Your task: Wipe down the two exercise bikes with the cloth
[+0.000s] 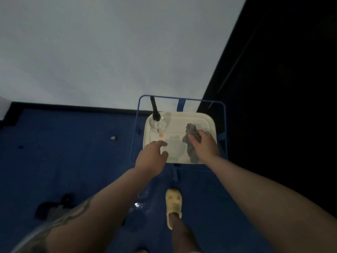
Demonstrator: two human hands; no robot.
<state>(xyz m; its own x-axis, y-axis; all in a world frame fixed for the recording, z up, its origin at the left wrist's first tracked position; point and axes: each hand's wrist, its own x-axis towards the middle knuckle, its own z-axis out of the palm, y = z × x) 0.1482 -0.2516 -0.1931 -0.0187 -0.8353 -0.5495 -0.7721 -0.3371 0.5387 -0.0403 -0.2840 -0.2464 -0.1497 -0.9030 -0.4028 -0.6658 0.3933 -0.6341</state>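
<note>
Right hand (pixel 204 143) has its fingers curled round the grey cloth (pixel 191 141), mid-right of frame on the white tray (pixel 206 121), probably grabbing it for wiping. Left hand (pixel 153 156) hovers loose, holding nothing. No bikes in view.

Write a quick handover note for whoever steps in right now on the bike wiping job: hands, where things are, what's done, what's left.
Right hand grips the grey cloth over the white tray on the blue wire stand.
Left hand hovers open at the tray's near left edge, holding nothing.
A clear spray bottle with a black nozzle stands at the tray's far left corner.
Neither exercise bike is in view, so no wiping shows as done.
Left: lift the cloth, probably take the bottle too, and wipe both bikes.
</note>
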